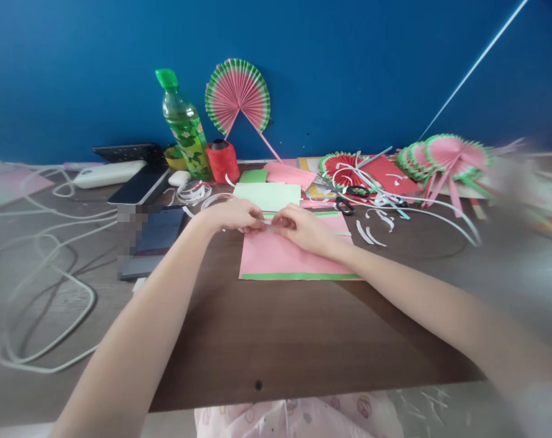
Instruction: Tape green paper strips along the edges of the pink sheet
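Note:
A pink sheet of paper (289,255) with green bands along its near and far edges lies flat on the table. Above its far left part, my left hand (241,214) and my right hand (298,228) meet with their fingertips close together. Both pinch a thin pale paper strip (344,233), whose end shows to the right of my right hand; most of it is hidden by the fingers. Just beyond my hands lie a pale green sheet (271,196) and a darker green piece of paper (252,176).
Along the blue wall stand a green-capped bottle (184,131), a red thread spool (222,161) and a folded pink paper fan (238,94). Black scissors (346,205), cables and paper scraps lie at the right, near more fans (453,155). A phone (141,182) and white cables (81,298) occupy the left.

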